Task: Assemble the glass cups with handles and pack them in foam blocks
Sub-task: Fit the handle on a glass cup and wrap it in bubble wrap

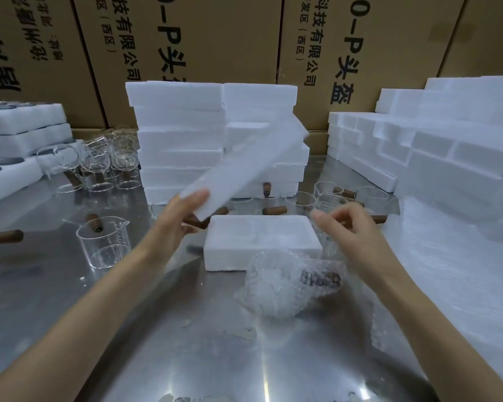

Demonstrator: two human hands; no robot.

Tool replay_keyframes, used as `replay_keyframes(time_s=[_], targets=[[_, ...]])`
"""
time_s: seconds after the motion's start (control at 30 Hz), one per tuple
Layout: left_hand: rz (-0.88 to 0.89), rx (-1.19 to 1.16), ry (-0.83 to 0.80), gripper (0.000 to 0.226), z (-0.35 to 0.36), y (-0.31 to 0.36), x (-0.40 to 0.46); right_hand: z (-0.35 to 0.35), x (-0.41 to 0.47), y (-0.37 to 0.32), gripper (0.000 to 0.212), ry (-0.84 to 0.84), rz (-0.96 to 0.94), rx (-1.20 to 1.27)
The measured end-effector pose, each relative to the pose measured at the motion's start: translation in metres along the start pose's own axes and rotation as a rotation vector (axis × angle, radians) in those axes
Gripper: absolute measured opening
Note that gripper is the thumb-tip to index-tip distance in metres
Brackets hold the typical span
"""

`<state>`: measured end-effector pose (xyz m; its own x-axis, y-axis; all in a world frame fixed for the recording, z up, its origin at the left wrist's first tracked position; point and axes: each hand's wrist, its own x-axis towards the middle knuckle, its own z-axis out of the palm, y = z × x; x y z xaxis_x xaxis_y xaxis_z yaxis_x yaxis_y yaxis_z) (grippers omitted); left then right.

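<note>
My left hand grips the near end of a white foam lid, which is tilted up and blurred above the table. Below it a white foam block lies flat on the steel table. In front of the block lies a glass cup with a wooden handle wrapped in bubble wrap. My right hand hovers just right of the block with fingers loosely bent, holding nothing. A bare glass cup stands to the left, and loose wooden handles lie behind the block.
Stacks of foam blocks stand behind, with more piled at the right and foam trays at the left. Several glass cups crowd the back left and the back right. Cardboard boxes form the back wall.
</note>
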<state>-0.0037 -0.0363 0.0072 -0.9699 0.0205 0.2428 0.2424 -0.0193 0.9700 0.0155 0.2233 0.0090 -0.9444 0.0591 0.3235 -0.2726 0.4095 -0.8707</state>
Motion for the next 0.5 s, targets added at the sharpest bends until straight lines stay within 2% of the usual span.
replay_keyframes(time_s=[0.07,0.1,0.23,0.3,0.37,0.5], targets=[[0.014,-0.168,0.055,0.049,-0.006,0.000,0.001,0.001,-0.008,-0.007,0.044,-0.107,-0.204,-0.046],[0.001,-0.230,0.089,0.052,-0.009,-0.001,0.002,0.002,-0.012,-0.009,0.041,-0.173,-0.261,-0.102],[-0.074,-0.337,0.141,0.070,-0.013,-0.008,0.003,0.011,-0.025,-0.012,0.060,-0.382,-0.368,-0.453],[-0.089,-0.354,0.141,0.070,-0.012,-0.009,0.002,0.015,-0.027,-0.013,0.065,-0.399,-0.409,-0.527],[-0.085,-0.383,0.135,0.066,-0.012,-0.009,0.001,0.015,-0.027,-0.016,0.060,-0.392,-0.432,-0.524],[-0.086,-0.427,0.131,0.063,-0.012,-0.006,0.001,0.006,-0.020,-0.027,0.046,-0.322,-0.386,-0.334]])
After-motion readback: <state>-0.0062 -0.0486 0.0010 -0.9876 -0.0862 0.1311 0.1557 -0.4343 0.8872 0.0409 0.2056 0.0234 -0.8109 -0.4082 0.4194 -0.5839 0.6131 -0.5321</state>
